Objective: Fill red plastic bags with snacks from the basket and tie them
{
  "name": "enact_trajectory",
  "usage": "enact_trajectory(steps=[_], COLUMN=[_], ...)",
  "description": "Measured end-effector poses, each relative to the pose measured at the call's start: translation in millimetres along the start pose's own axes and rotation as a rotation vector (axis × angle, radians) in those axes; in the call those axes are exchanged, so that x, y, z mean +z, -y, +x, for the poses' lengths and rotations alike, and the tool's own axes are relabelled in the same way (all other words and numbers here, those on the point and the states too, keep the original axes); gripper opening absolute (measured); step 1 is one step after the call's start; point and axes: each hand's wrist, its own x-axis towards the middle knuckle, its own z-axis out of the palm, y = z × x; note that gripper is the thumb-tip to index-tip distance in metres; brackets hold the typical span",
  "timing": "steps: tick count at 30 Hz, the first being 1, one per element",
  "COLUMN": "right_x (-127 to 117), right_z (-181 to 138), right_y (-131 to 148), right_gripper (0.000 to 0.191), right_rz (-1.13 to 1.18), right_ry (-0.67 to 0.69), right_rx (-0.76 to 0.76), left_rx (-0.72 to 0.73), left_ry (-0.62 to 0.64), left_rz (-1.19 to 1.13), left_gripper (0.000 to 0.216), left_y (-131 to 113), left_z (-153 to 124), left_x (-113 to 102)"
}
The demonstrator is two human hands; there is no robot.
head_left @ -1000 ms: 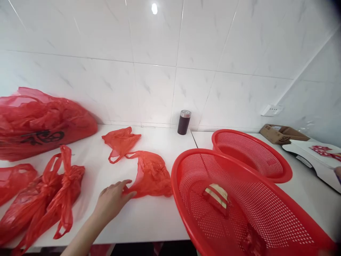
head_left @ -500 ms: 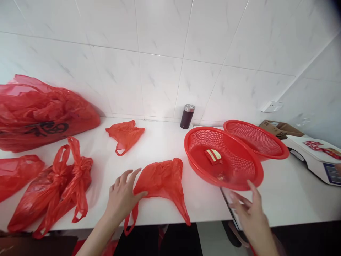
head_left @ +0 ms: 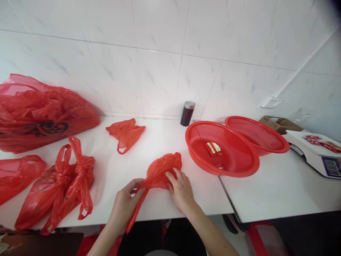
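A thin red plastic bag (head_left: 160, 169) lies crumpled near the front edge of the white table, between my hands. My left hand (head_left: 128, 199) pinches its left side, and one handle hangs down past the table edge. My right hand (head_left: 181, 188) is on the bag's right side, fingers curled at the film; part of the bag is hidden under it. To the right stands a red plastic colander (head_left: 234, 156) with a few small red and cream packets (head_left: 213, 148) inside. Another flat red bag (head_left: 127, 133) lies farther back on the table.
Two tied, filled red bags (head_left: 57, 185) and a large stuffed red bag (head_left: 45, 117) sit at left. A dark tumbler (head_left: 187, 114) stands by the wall. At right are a second colander (head_left: 258, 133), a cardboard box (head_left: 282, 124) and a scale (head_left: 311, 145) bearing packets.
My right hand has moved left from the front of the colander onto the red bag. My left hand has closed on the bag's side. The bag is more bunched, and the near colander has shifted slightly.
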Motion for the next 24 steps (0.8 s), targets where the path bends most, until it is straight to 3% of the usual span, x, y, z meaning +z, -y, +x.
enact_trajectory(steps=[4, 8, 12, 15, 17, 19, 21, 24], right_x=[-11, -38, -61, -69, -72, -76, -83, -95], right_z=[7, 6, 5, 6, 6, 3, -2, -10], right_y=[-18, -33, -37, -24, -7, 11, 23, 21], right_gripper=[0.056, 0.055, 0.058, 0.058, 0.059, 0.063, 0.068, 0.073], right_rz=[-0.094, -0.022, 0.118, 0.242, 0.341, 0.447, 0.534, 0.582], right_ry=[0.0, -0.054, -0.184, -0.192, -0.143, -0.076, -0.016, 0.053], right_rx=[0.069, 0.108, 0.15, 0.143, 0.116, 0.088, 0.094, 0.194], left_rx=[-0.023, 0.012, 0.112, 0.295, 0.455, 0.593, 0.589, 0.397], left_ry=[-0.018, -0.271, -0.237, -0.304, -0.428, -0.44, -0.402, -0.457], left_rz=[-0.127, 0.246, 0.554, 0.494, 0.456, 0.531, 0.689, 0.799], left_gripper=[0.032, 0.021, 0.035, 0.059, 0.046, 0.025, 0.017, 0.017], left_y=[-5, 15, 13, -22, -47, -58, -50, -20], left_z=[8, 26, 23, -2, -16, -16, -1, 33], left_x=[-15, -39, -57, -45, -23, 1, 15, 4])
